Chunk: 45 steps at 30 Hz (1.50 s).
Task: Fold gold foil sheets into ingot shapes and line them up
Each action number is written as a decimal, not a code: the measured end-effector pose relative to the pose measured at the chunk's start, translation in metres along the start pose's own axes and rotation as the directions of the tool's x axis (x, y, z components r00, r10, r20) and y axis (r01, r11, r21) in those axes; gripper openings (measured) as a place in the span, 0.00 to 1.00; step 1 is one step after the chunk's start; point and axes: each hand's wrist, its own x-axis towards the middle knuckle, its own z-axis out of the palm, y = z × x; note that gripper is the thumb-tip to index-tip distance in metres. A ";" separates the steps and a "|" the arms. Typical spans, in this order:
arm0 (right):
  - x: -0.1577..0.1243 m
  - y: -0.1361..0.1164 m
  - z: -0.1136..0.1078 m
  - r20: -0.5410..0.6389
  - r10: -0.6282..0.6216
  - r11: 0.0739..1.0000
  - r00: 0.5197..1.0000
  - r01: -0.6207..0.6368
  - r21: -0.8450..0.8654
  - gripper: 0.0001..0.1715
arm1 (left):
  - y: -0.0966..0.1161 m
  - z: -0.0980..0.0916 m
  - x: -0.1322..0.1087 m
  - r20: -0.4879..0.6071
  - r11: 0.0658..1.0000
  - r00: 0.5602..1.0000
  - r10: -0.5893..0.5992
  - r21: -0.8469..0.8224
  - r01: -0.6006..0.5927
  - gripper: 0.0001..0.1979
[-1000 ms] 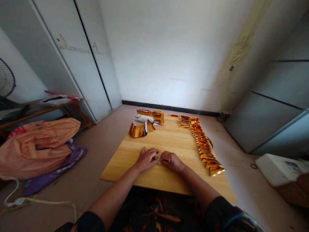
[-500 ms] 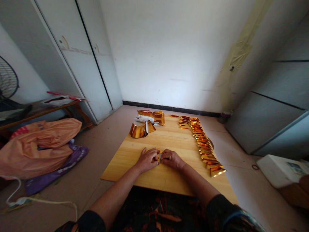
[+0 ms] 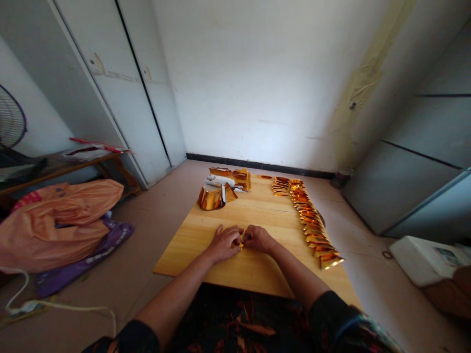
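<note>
Pale tiled floor runs out to a white wall, and on it lies a low wooden board [image 3: 265, 215] where the person sits at the near edge. Both hands meet at the middle of the board's near half. The left hand [image 3: 223, 243] and the right hand [image 3: 258, 239] are curled in, fingertips drawn close together, pinching a small gold foil piece [image 3: 241, 239] between them; it sits just above the wood, mostly hidden by the fingers. Along the right side of the board a row of folded gold pieces [image 3: 311, 223] overlaps from the far edge towards the near right corner. At the far left of the board is a heap of gold foil sheets [image 3: 221, 189], well apart from the hands. Left of the board, on the floor, lie an orange bag [image 3: 59, 220] and a purple bag [image 3: 91, 255] under it. A white box [image 3: 423, 257] sits on the floor at the right.
</note>
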 end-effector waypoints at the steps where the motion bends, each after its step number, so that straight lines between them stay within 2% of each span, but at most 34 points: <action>1: 0.000 -0.002 -0.002 0.010 0.012 1.000 1.000 -0.012 -0.009 0.09 | -0.001 0.000 0.000 0.006 1.000 1.000 0.008 0.001 -0.008 0.04; 7: 0.004 0.001 0.002 0.007 0.005 1.000 1.000 -0.005 0.005 0.07 | -0.005 0.001 0.000 0.031 0.999 0.999 0.032 0.028 -0.032 0.08; 14: 0.004 0.013 0.013 -0.113 -0.033 0.987 0.993 0.050 0.152 0.03 | -0.008 0.002 0.001 0.050 0.998 0.998 0.039 0.044 -0.041 0.09; 23: 0.001 0.028 0.019 -0.245 -0.050 0.972 0.968 0.103 0.210 0.12 | -0.004 0.000 0.000 0.045 0.999 0.998 0.035 0.034 -0.037 0.08; 26: 0.001 0.036 0.024 -0.381 -0.037 0.972 0.924 0.122 0.200 0.13 | 0.001 0.004 0.001 0.012 0.999 1.000 -0.004 0.038 0.003 0.07; 29: -0.008 0.039 0.028 -0.556 0.004 0.966 0.831 0.141 0.218 0.16 | 0.008 0.011 0.001 -0.055 0.996 0.997 -0.061 0.056 0.064 0.07; 31: -0.018 0.035 0.030 -0.596 0.009 0.960 0.803 0.160 0.230 0.16 | 0.013 0.015 0.001 -0.102 0.994 0.992 -0.078 0.069 0.085 0.06; 34: -0.035 0.020 0.036 -0.496 -0.083 0.960 0.864 0.203 0.192 0.14 | 0.017 0.020 0.002 -0.169 0.991 0.981 -0.096 0.082 0.111 0.05; 37: -0.045 0.005 0.044 -0.435 -0.176 0.976 0.883 0.215 0.042 0.12 | 0.018 0.021 0.003 -0.192 0.988 0.976 -0.108 0.089 0.127 0.06; 41: -0.047 -0.005 0.051 -0.414 -0.148 0.985 0.898 0.097 -0.142 0.11 | 0.016 0.021 0.004 -0.177 0.987 0.979 -0.101 0.103 0.121 0.08; 45: -0.046 -0.009 0.049 -0.354 -0.100 0.975 0.930 0.020 -0.223 0.11 | 0.015 0.022 0.005 -0.210 0.987 0.972 -0.111 0.088 0.132 0.12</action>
